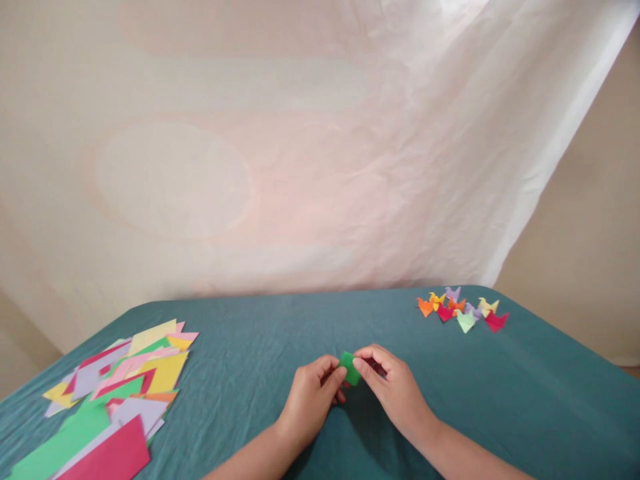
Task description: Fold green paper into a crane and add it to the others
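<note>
A small folded piece of green paper (351,371) is held up between both hands, a little above the table. My left hand (315,390) pinches its left edge between thumb and fingers. On the opposite side, my right hand (393,383) grips the upper right edge, thumb in front. The lower part of the paper shows between the two hands, and some fingertips are hidden behind it.
A dark green cloth covers the table (260,347). Loose sheets of coloured paper (167,373) lie in an overlapping pile at the left. Several small folded paper birds (466,321) stand grouped at the far right. A pale curtain (300,167) hangs behind.
</note>
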A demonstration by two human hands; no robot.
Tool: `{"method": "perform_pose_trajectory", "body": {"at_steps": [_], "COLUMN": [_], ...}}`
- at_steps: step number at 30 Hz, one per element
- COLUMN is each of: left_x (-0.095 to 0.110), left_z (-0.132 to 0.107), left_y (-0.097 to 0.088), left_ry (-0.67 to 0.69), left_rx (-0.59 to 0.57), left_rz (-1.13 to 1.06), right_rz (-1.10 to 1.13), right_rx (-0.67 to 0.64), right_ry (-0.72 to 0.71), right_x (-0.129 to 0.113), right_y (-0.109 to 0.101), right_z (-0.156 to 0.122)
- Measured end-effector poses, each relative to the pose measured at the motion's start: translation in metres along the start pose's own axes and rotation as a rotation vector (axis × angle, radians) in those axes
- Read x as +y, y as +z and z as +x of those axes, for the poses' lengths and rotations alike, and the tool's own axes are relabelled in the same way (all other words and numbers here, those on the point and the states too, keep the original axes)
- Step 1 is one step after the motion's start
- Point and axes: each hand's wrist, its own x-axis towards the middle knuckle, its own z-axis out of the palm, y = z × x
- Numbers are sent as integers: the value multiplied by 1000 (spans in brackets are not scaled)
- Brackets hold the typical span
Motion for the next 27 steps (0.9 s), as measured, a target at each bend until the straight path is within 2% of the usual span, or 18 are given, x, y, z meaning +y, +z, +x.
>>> {"method": "perform_pose_trajectory", "body": {"at_steps": [3,8,17,24,27], "left_x": [-4,-13,-7,-5,-2], "left_z": [-2,0,2,-2,-2], "left_y": [3,8,6,5,3], "left_ry": [-14,-74,-55,24,64], "left_rx": [-70,-171,-130,-140,-78], "left_rz": [-12,-155,-186,-52,-57], "right_rz": [0,16,152,242,247], "right_rx": [-1,-19,-67,-80,-92], "right_ry": [-12,-16,139,171,169], "right_x": [-2,-4,3,2,1], "right_y": [-1,-1,1,0,-1], "right_z": [0,0,2,1,1]}}
